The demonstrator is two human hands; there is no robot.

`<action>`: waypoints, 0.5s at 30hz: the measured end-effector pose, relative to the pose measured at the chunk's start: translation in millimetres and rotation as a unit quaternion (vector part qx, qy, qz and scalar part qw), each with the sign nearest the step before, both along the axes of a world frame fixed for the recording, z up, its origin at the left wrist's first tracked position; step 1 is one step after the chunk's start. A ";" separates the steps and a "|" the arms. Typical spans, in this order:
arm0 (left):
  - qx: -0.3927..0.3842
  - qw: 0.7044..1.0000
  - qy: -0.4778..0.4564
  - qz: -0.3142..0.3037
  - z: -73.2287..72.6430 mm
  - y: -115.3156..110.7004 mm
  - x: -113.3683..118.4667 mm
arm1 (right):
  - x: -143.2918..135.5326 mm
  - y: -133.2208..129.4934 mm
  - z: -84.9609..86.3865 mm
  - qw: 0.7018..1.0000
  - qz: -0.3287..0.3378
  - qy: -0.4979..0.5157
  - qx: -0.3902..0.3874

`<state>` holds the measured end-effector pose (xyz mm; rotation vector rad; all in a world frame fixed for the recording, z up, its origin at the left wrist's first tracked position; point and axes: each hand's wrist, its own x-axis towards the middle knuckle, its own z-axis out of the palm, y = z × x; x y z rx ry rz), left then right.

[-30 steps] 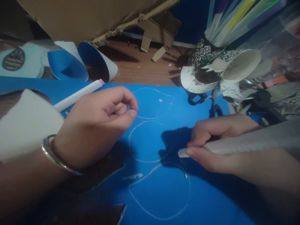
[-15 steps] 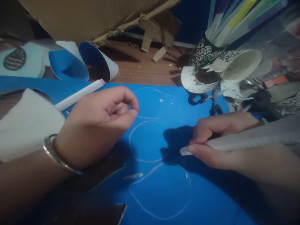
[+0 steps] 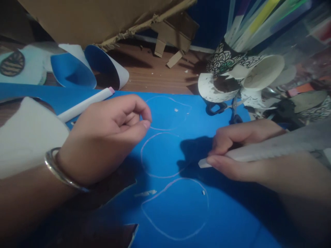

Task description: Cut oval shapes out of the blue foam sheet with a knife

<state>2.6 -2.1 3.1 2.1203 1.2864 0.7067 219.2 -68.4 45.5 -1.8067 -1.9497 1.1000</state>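
Note:
A blue sheet lies before me, with pale rounded outlines drawn on it. My left hand rests on it at the left, fingers curled, thumb tip near the forefinger, nothing visible between them. My right hand pinches a long whitish pen-like tool. The tool's slanted pale tip points left, beside the middle outline; whether it touches the sheet I cannot tell. A shadow covers the sheet there. A white marker with a pink end lies behind my left hand.
Black-handled scissors lie at the sheet's right edge, near torn white card pieces. Behind them a patterned holder bears several markers. Curled blue paper and cardboard stand at the back. White paper lies left.
The whole view has shifted slightly, so things appear a little farther left. Both hands keep nearly the same pose, and the right still grips the pen-like tool.

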 end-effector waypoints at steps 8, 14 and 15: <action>-0.004 1.000 -0.011 -0.020 1.3 0.5 -0.6 | 0.5 3.9 3.4 0.999 0.007 0.007 -0.035; -0.005 0.999 -0.018 -0.034 1.5 0.0 -0.9 | 1.7 4.6 6.5 0.999 0.026 0.002 -0.043; -0.006 0.999 -0.018 -0.036 1.5 0.1 -1.1 | 1.8 5.6 7.1 0.999 0.030 0.004 -0.045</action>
